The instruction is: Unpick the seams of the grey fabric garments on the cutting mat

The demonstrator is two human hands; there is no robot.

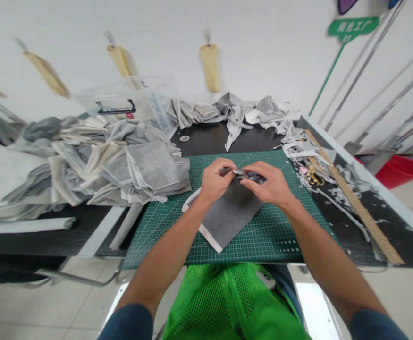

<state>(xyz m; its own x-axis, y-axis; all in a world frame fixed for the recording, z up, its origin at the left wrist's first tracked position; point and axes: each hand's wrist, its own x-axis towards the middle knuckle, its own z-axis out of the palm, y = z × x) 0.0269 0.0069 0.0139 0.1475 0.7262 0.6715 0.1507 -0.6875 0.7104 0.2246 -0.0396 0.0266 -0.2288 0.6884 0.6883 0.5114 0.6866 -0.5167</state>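
A piece of dark grey cloth with a white edge lies partly on the green cutting mat, its upper edge raised between my hands. My left hand is closed, pinching that edge between thumb and fingers. Just to its right, my right hand is closed round small dark snips, whose metal tip points left at the pinched cloth. The fingers partly hide the snips, and whether the blades touch the cloth cannot be made out.
Grey and white cloth pieces are heaped left of the mat, before a clear plastic box. More rags line the back. To the right are gold-handled scissors, scraps and a wooden ruler. A red bucket stands beyond the table.
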